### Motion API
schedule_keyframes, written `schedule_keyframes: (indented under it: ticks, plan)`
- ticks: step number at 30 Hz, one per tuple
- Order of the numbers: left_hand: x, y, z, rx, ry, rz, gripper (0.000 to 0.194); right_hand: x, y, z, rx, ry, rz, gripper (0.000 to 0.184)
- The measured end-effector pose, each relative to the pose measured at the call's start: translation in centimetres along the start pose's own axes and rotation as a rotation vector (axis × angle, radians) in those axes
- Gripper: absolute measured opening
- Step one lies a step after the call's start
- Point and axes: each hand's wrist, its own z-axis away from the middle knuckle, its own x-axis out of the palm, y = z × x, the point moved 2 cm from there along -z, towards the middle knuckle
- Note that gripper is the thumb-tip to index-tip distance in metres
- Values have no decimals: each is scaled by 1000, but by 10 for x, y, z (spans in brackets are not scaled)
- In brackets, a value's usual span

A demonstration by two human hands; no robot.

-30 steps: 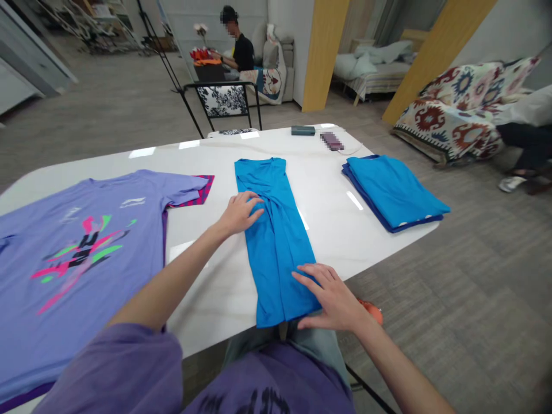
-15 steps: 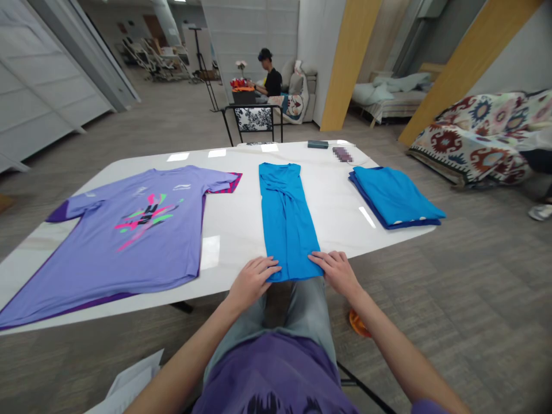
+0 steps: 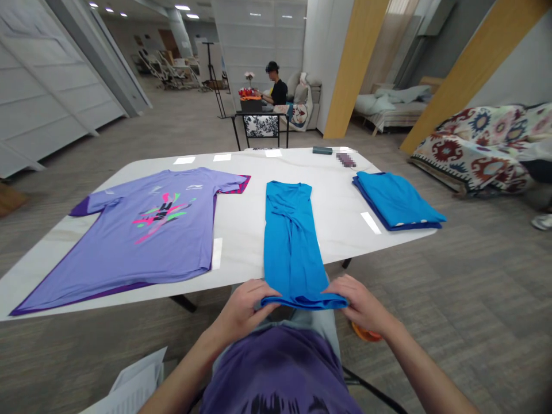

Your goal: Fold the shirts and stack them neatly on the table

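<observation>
A bright blue T-shirt (image 3: 293, 241), folded into a long narrow strip, lies lengthwise on the white table (image 3: 239, 230) in front of me. Its near end hangs past the table's front edge. My left hand (image 3: 250, 302) pinches the left corner of that end, and my right hand (image 3: 356, 299) grips the right corner. Between them the end of the cloth is lifted and curled up. To the left, a lavender T-shirt (image 3: 172, 230) with a bright print is spread flat over other purple and magenta cloth.
Folded blue clothes (image 3: 399, 198) are stacked at the table's right end. A dark case (image 3: 322, 150) and a blurred item (image 3: 345, 160) lie at the far edge. A chair (image 3: 261, 126) stands beyond, and a person (image 3: 276, 89) sits farther back. An orange object (image 3: 366, 332) is on the floor.
Both hands have gone from resting on the blue shirt's near end to gripping its corners. The shirt has slid toward me, its end now raised off the table's edge.
</observation>
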Motion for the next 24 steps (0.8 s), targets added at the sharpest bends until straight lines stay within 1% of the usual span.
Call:
schedule_keyframes:
  ticks: [2, 3, 4, 5, 6, 8, 10, 11, 12, 13, 14, 15, 16, 17, 18, 20, 22, 24]
  plan:
    - [-27, 5, -15, -39, 18, 55, 20, -22, -11, -14, 48, 45, -57, 25]
    - [-42, 3, -30, -64, 44, 71, 21, -35, -11, -27, 74, 79, -74, 24]
    - [-57, -3, -51, -89, 71, 80, 24, -48, -6, -46, 102, 114, -87, 23]
    - [-71, -13, -77, -107, 94, 85, 27, -62, 4, -69, 131, 149, -94, 23]
    - [-84, -26, -107, -117, 112, 87, 32, -75, 20, -95, 164, 188, -98, 26]
    - [-106, -62, -176, -129, 137, 89, 43, -100, 63, -157, 240, 293, -91, 36]
    - [-119, -109, -245, -171, 191, 86, 50, -117, 117, -220, 321, 410, -69, 44]
    - [-120, -133, -276, -212, 233, 72, 50, -121, 145, -249, 360, 439, -49, 46]
    - [-118, -157, -302, -262, 285, 45, 49, -123, 172, -275, 403, 460, -17, 47]
    - [-113, -179, -323, -310, 341, 0, 48, -122, 196, -296, 450, 487, 30, 48]
    - [-105, -199, -337, -340, 383, -59, 49, -118, 216, -312, 495, 505, 86, 52]
    - [-93, -215, -346, -344, 400, -123, 52, -111, 233, -324, 531, 517, 150, 57]
    - [-79, -228, -351, -324, 382, -185, 56, -102, 246, -332, 553, 506, 213, 62]
    - [-64, -238, -351, -290, 327, -239, 59, -91, 255, -336, 557, 465, 270, 66]
    - [-48, -245, -349, -261, 249, -282, 62, -79, 261, -338, 548, 394, 315, 68]
    - [-20, -255, -340, -262, 95, -343, 68, -55, 268, -337, 531, 230, 371, 70]
    - [-4, -262, -334, -312, 7, -388, 72, -37, 272, -333, 546, 120, 399, 70]
    - [-1, -267, -335, -339, -18, -399, 70, -30, 277, -331, 558, 97, 413, 71]
